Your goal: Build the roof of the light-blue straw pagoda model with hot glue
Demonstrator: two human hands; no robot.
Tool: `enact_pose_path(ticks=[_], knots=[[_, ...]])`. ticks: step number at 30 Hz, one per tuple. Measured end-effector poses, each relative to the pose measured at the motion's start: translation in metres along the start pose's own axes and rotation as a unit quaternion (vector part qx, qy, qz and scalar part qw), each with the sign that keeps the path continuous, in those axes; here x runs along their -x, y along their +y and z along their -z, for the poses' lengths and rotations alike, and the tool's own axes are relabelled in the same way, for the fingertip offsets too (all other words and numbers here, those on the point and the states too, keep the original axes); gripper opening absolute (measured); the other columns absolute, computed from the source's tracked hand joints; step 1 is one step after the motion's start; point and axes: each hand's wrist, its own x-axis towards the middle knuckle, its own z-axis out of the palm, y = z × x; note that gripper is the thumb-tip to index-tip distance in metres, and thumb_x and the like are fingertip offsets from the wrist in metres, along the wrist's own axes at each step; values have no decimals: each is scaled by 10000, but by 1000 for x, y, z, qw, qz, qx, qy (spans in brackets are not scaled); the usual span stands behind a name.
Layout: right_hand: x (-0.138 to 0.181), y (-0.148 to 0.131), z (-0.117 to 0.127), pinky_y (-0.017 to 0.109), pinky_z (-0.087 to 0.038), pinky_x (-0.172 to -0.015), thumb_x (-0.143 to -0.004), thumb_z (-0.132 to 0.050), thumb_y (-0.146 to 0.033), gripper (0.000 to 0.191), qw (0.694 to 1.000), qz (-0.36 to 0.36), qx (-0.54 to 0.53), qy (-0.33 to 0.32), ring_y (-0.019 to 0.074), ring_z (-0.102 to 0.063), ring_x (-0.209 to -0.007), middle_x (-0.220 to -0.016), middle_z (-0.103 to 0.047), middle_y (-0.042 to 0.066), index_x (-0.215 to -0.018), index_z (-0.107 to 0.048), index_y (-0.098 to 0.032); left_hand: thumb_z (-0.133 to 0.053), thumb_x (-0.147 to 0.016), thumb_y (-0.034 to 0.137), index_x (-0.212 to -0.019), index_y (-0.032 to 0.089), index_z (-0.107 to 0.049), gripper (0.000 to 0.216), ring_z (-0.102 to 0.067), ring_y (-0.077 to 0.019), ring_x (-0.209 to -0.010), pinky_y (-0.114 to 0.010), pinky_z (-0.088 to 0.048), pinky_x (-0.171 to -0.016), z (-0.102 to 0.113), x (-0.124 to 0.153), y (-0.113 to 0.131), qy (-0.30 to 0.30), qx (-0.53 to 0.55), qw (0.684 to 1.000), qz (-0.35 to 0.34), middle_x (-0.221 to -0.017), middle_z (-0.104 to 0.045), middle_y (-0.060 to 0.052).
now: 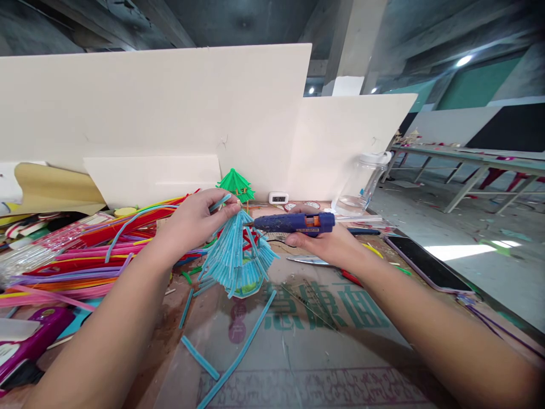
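Observation:
A cone-shaped roof of light blue pipe cleaners (pixel 221 258) stands in the middle of the table, with bits of red and green showing inside it. At its peak, my left hand (pixel 200 218) is closed, with a short blue pipe cleaner (pixel 220 203) sticking out between thumb and fingers. My right hand (pixel 319 241) grips a dark blue glue gun (pixel 293 223) from the right. The gun's nozzle points left and is close against the upper side of the roof; whether it touches is unclear. Cut blue pipe cleaners (pixel 244 352) lie in front.
Bundles of coloured pipe cleaners (pixel 80 264) cover the left side. Behind stand a green model roof (pixel 234 184), a small digital clock (pixel 279 197) and a clear jug (pixel 361 182). Scissors (pixel 310 261) lie beneath my right forearm, a phone (pixel 428 264) at the right edge. White boards (pixel 170 108) close the back.

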Motion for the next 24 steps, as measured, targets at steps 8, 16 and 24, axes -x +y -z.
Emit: enact_pose_path(ticks=[8,16,24], knots=[[0,3,-1,359,-552,-824,-723,-734,-446,392,1000,0,-11,-17,225,-681,-929,-1020,-722,27,-1052,-653,-247,-466,-883,542,-942,223,-666,381,-534,-175,-756,-272,-375,-648,1,0,-1,4,-10,1000,-7,-863,-642,-3],[0,-1,1,323,-542,-762,-719,-735,-441,397,999,-18,11,-40,208,-680,-859,-931,-734,16,-1048,-665,-230,-476,-888,517,-916,211,-663,360,-529,-166,-737,-267,-369,-643,0,0,0,4,5,1000,-14,-809,-630,1],[3,1,2,355,-527,-822,-710,-747,-425,365,999,-21,23,-41,221,-676,-895,-911,-736,12,-1009,-674,-231,-470,-893,519,-926,203,-663,371,-525,-165,-737,-267,-368,-646,0,0,0,1,8,1000,-18,-830,-632,-7]])
